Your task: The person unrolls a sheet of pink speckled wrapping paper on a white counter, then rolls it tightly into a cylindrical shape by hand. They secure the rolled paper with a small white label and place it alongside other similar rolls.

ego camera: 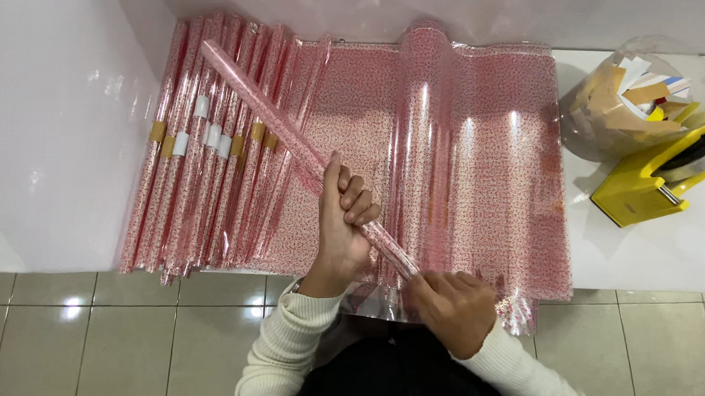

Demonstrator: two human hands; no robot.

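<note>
I hold a long thin roll of clear wrapping film with a red dotted pattern [261, 99], slanting from the upper left down to my right hand. My left hand [344, 222] is wrapped around its middle. My right hand [451, 308] grips its near end. Beneath it lies a flat stack of the same patterned film sheets [478, 161] on the white table [656, 248]. To the left, several finished rolls [200, 149] lie side by side, each bound with a small tape band.
A yellow tape dispenser [653, 185] stands at the right, with a clear plastic tub of paper scraps [641, 98] behind it. A white wall or box side [48, 132] borders the rolls on the left. Grey floor tiles [97, 344] show below.
</note>
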